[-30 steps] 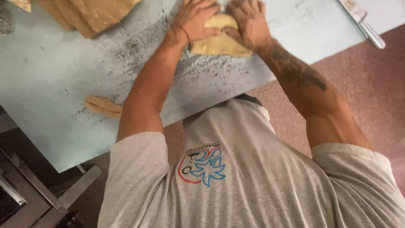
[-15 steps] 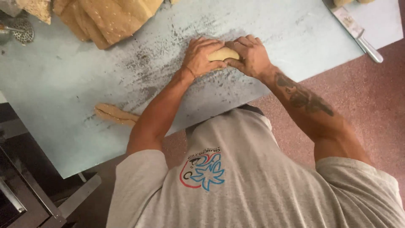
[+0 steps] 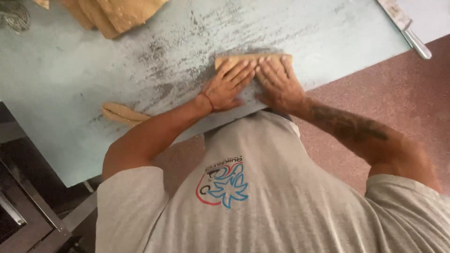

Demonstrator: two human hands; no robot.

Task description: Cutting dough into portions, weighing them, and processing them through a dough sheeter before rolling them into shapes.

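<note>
We see matt tan dough (image 3: 253,59) under bare hands, a pale, flour-dusted, scuffed smooth table (image 3: 70,84), a shiny metal knife (image 3: 405,26), speckled reddish floor (image 3: 403,89), grey cloth shirt (image 3: 281,206).

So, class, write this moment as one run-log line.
left hand: flat on dough roll | right hand: flat on same roll | table: floured | nearby: small dough piece, knife

Dough roll (image 3: 253,59) mostly under hands
</note>
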